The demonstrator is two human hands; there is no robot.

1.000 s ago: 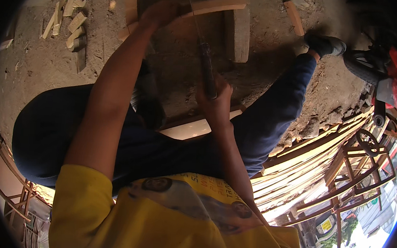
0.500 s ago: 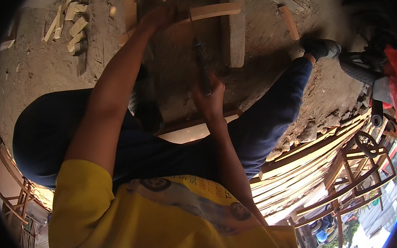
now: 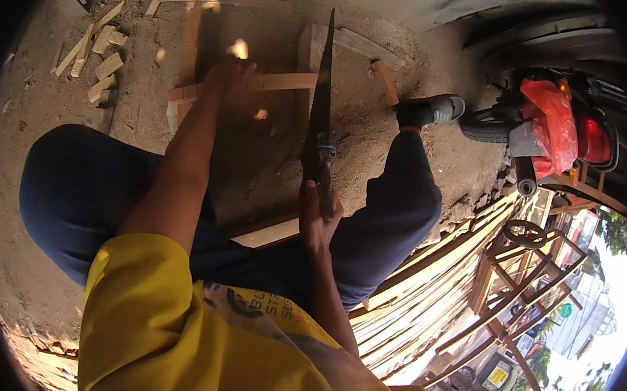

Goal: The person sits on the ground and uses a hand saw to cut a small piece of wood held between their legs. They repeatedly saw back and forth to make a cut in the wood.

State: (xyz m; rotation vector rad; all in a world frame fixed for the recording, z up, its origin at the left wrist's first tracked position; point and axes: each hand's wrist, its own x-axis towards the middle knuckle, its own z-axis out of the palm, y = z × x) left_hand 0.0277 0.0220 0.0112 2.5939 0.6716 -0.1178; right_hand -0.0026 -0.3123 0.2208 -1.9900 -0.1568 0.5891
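My right hand (image 3: 319, 221) is wrapped round the dark handle of a handsaw (image 3: 322, 98). Its long tapering blade points away from me, its lower part passing in front of the right end of a narrow wooden strip (image 3: 285, 82). Whether blade and wood touch, I cannot tell. My left hand (image 3: 223, 80), a little blurred and in shadow, grips the strip left of the saw. Under the strip's right end lies a thick wooden block (image 3: 305, 53), partly hidden by the saw. Another wooden piece (image 3: 190, 41) runs away from me beneath the strip's left part.
Several short wood offcuts (image 3: 104, 65) lie on the dirt floor at the far left. A small wood piece (image 3: 385, 82) is near my shoe (image 3: 430, 111). At right stands a motorbike with a red plastic bag (image 3: 549, 125); long timber strips (image 3: 431, 276) are stacked below it.
The saw has come away from the middle of the strip toward its right end, and its blade now shows whole. My left hand stays on the strip. The whole view has shifted.
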